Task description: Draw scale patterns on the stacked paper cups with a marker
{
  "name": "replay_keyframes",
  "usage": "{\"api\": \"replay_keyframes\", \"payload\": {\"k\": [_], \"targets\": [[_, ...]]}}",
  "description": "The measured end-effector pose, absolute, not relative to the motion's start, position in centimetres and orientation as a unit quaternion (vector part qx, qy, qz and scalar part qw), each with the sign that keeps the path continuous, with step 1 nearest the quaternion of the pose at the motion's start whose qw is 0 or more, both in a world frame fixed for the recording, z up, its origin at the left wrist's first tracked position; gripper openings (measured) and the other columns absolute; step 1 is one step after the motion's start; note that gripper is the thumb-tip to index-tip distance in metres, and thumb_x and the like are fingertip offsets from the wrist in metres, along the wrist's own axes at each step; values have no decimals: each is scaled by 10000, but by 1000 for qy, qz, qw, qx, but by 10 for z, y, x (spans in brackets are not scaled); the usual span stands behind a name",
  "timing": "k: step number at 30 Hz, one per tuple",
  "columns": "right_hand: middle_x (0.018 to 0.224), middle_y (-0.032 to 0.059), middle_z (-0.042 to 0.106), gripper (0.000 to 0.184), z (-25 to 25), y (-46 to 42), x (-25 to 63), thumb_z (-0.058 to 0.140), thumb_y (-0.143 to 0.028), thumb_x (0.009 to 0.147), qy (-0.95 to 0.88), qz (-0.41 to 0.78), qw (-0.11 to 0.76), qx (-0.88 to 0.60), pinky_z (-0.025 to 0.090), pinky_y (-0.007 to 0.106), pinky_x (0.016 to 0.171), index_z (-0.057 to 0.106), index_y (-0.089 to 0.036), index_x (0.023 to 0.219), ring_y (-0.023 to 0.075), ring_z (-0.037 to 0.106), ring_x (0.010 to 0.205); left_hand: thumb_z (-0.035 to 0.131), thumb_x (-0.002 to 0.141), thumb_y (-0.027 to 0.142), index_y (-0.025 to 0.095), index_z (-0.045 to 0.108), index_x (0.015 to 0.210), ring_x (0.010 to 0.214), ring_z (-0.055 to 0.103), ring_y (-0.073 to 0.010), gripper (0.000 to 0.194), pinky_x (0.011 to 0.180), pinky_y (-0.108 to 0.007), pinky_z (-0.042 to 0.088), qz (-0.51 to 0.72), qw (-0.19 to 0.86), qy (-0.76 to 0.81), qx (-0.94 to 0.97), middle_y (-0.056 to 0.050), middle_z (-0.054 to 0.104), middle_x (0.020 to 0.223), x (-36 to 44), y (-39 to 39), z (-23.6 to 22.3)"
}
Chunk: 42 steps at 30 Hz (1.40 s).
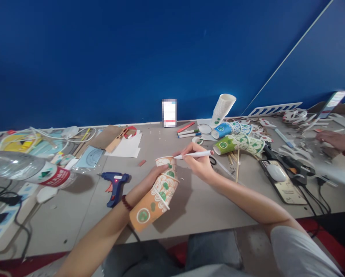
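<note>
My left hand (157,173) is closed around a joined row of paper cups (149,209), orange at the near end and patterned with white scallops and green spots. The row slants up and away from me over the table. In my right hand (199,159) is a white marker (199,154) with a reddish end, its tip touching or close to the rim of the far cup. Behind that hand lie a blue cup row (222,130) and a green cup row (225,145). A stack of white paper cups (224,107) leans near the wall.
A blue glue gun (114,186) lies left of my left arm, beyond it a water bottle (30,169) and a power strip (10,219). Several markers (188,132) lie at the back. Right are a phone (290,192) and another person's hand (334,140).
</note>
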State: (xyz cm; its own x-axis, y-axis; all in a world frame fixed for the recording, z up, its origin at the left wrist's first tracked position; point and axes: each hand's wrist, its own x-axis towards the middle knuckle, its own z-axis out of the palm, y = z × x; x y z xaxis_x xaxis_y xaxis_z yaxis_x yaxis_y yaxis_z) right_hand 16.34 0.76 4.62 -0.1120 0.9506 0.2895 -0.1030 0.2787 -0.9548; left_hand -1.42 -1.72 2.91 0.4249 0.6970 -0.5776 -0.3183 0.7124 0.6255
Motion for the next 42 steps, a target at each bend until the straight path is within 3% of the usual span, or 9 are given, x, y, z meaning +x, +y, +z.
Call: {"api": "replay_keyframes", "payload": {"k": [21, 30, 42], "targets": [[686, -17, 635, 57, 42, 14, 164, 610, -201, 726, -513, 511, 582, -370, 540, 353, 737, 571, -213, 686, 186, 679, 730, 618, 756, 447, 132, 651, 848, 575, 633, -185, 330, 606, -293, 498, 311, 845, 393, 188, -69, 691, 699, -17, -8, 19], [667, -19, 622, 52, 41, 16, 164, 614, -186, 712, -547, 459, 553, -430, 479, 281, 628, 586, -208, 675, 151, 601, 663, 482, 815, 433, 91, 675, 932, 691, 674, -244, 410, 653, -331, 506, 335, 850, 348, 209, -145, 719, 818, -10, -8, 11], [666, -11, 637, 31, 44, 12, 164, 601, -190, 707, -573, 448, 533, -432, 458, 266, 585, 602, -202, 679, 144, 579, 642, 582, 798, 435, 112, 659, 937, 688, 675, -219, 360, 704, -324, 523, 326, 828, 416, 189, -107, 712, 790, -9, -12, 14]]}}
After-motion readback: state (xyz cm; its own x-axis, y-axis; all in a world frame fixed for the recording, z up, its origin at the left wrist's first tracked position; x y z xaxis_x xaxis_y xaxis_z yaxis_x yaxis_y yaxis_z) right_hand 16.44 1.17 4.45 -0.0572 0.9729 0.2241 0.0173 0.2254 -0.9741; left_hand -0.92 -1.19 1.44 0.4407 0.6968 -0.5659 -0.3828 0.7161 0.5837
